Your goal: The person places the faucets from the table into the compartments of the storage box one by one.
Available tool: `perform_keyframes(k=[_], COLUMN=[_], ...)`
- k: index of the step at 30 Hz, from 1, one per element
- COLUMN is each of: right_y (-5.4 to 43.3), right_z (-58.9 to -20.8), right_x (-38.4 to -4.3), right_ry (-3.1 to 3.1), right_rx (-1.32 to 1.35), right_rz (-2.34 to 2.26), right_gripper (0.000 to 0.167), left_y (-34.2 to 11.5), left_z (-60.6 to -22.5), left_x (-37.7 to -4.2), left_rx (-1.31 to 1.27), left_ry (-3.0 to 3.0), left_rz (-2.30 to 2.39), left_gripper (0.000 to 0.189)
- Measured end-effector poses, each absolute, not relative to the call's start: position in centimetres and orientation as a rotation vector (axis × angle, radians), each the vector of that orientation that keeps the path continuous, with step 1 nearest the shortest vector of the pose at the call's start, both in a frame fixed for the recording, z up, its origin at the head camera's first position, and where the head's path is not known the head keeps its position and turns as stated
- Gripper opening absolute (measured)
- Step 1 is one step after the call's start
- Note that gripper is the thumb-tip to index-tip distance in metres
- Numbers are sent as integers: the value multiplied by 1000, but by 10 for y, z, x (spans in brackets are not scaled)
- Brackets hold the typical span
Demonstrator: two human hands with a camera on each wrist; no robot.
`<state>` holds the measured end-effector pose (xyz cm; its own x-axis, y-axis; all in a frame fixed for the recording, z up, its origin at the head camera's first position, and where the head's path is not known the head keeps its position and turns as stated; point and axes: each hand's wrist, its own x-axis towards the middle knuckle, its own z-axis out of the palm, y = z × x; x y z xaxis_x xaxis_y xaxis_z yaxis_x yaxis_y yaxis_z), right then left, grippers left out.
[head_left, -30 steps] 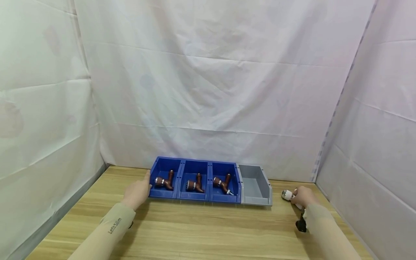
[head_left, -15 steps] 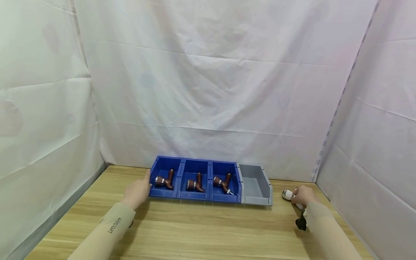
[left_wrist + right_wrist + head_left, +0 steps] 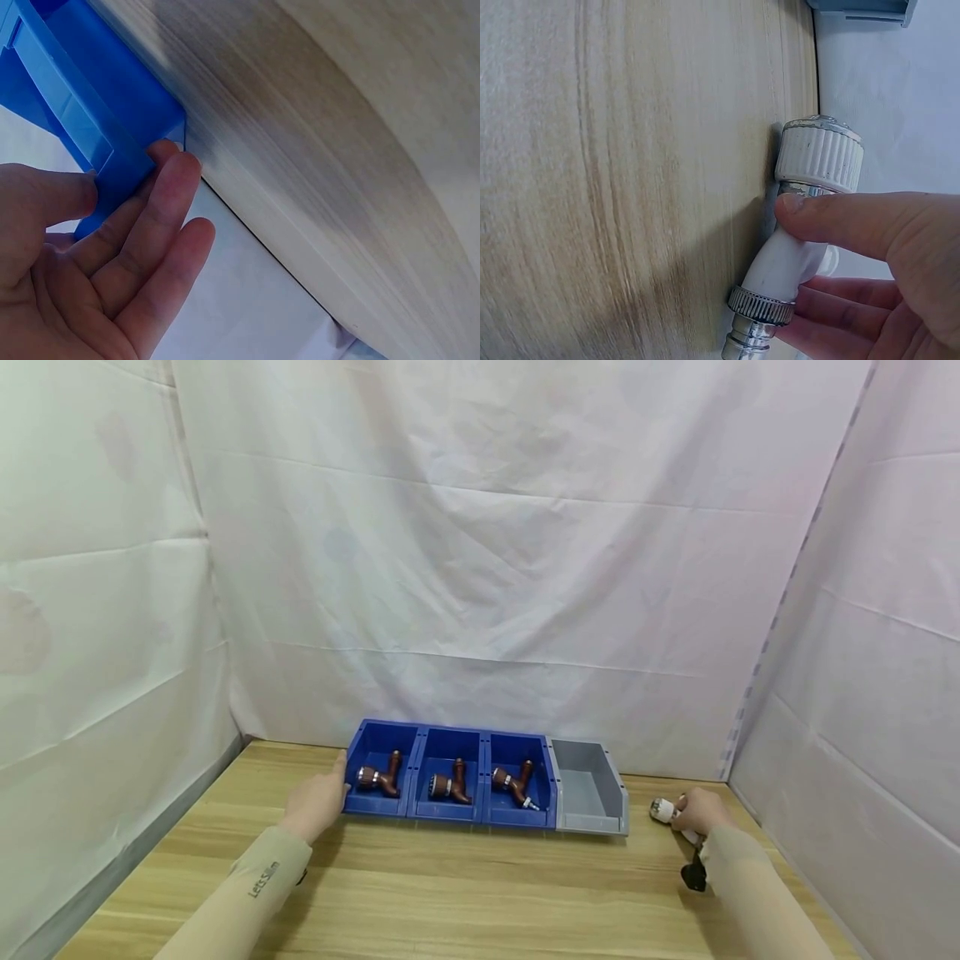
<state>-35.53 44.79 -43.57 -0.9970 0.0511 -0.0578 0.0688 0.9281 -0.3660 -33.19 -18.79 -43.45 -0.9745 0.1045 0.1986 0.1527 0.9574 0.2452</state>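
Observation:
My left hand [image 3: 317,804] is at the left side of the row's leftmost blue bin [image 3: 362,735]. In the left wrist view its thumb and fingers [image 3: 174,187] pinch the bin's blue wall. My right hand [image 3: 703,812] grips a white tap [image 3: 663,810] lying on the table to the right of the bins. The right wrist view shows the tap's ribbed white knob [image 3: 821,156], chrome collar, knurled ring and metal spout end; the thumb lies across its neck and the other fingers pass behind it. Part of the tap's body is hidden by the hand.
Brown taps lie in the three blue bins: one left [image 3: 381,777], one middle [image 3: 452,783], one right [image 3: 515,783]. A grey bin [image 3: 588,789] adjoins them on the right. White cloth [image 3: 480,568] hangs behind and beside the wooden table [image 3: 465,902].

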Motion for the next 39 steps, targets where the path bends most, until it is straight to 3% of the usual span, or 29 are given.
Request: perform_keyframes(k=[25, 39], right_y=[441, 425], right_z=[-418, -395], right_x=[-356, -350], right_ry=[3066, 3065], right_rx=[-35, -33], right_rz=[-690, -614], right_gripper=[17, 31], left_y=[-189, -188], left_z=[-435, -433], left_x=[-333, -331], left_rx=[-181, -195], left_ry=[-2940, -2928], left_rz=[-398, -405], left_gripper=[63, 62])
